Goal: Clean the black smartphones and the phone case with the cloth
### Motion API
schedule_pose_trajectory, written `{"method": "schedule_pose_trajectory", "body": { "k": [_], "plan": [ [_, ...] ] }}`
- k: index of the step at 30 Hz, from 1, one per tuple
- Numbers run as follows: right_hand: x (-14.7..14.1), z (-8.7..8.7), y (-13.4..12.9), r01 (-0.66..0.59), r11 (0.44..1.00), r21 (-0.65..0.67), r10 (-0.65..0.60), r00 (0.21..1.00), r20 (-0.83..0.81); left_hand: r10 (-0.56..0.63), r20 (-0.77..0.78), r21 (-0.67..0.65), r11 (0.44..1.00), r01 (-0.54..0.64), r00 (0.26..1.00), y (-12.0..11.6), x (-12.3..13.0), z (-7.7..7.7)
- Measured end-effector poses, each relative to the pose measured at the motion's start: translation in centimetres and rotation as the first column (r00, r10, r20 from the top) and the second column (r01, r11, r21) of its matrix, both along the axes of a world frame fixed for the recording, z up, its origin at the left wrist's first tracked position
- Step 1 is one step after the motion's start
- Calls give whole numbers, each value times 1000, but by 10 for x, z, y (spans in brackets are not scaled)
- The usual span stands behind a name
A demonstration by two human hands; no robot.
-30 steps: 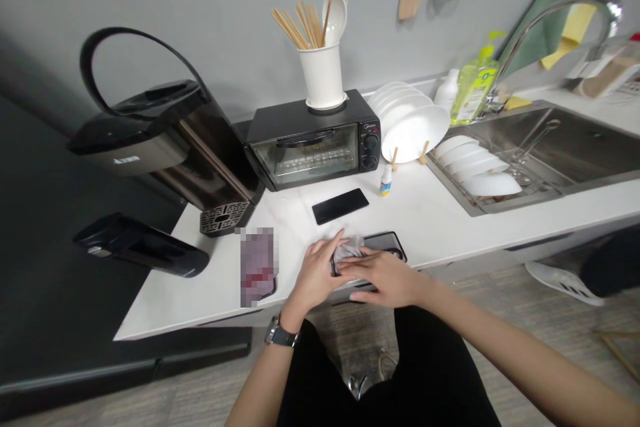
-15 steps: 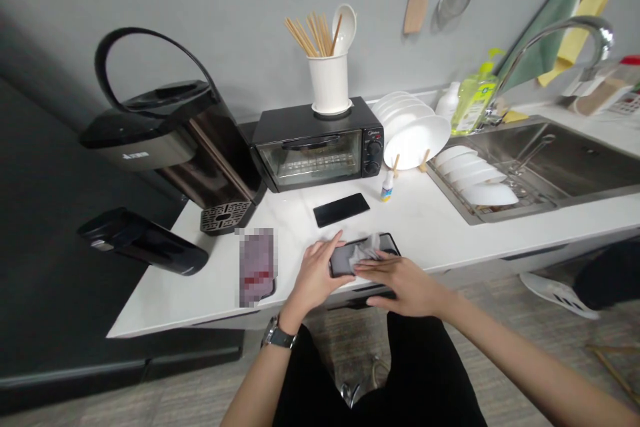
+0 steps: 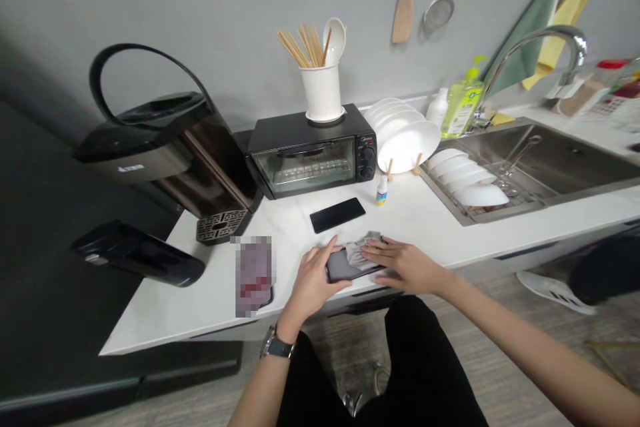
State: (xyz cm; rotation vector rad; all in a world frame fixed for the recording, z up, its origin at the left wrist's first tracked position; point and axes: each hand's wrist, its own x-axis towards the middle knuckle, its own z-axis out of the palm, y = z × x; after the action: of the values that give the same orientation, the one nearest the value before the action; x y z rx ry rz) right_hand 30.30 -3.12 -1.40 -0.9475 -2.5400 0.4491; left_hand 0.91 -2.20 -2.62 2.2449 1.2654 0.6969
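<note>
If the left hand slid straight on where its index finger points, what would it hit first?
Probably the black phone lying just beyond the left hand, though height is hard to judge.

Left hand [image 3: 311,278] holds the left end of a dark gray phone [image 3: 339,268] near the front edge of the white table [image 3: 415,230]; right hand [image 3: 406,267], fingers stretched out, presses a crumpled gray cloth [image 3: 357,255] on top of it. Black phone [image 3: 337,215] lies just behind, small white bottle [image 3: 381,192] near its right end. Toaster oven [image 3: 310,160] at back, white plates [image 3: 409,147] racked beside it, bowls [image 3: 481,195] in sink [image 3: 567,195], dark dispenser [image 3: 210,167] at left
</note>
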Motion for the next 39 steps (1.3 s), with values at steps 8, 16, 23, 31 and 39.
{"method": "schedule_pose_trajectory", "body": {
  "k": [8, 16, 23, 31, 39],
  "plan": [
    [-88, -9, -5, -95, 992, 78, 95, 995, 10, -16, -2, -7, 1000, 16, 1000, 1, -4, -3],
    [0, -2, -15, 186, 976, 116, -202, 970, 138, -1, 10, 22, 1000, 1, 1000, 0, 3, 0],
    [-101, -24, -25, 102, 993, 55, -100, 994, -43, -21, -23, 23, 1000, 21, 1000, 0, -2, -4],
    [-20, -15, -30, 335, 920, 202, -358, 930, 89, -16, 3, 20, 1000, 16, 1000, -1, 2, -2],
    [-107, -25, -35, 190, 977, 102, -187, 982, -40, 0, -28, 25, 1000, 1, 1000, -3, -2, -6]
  ]
}}
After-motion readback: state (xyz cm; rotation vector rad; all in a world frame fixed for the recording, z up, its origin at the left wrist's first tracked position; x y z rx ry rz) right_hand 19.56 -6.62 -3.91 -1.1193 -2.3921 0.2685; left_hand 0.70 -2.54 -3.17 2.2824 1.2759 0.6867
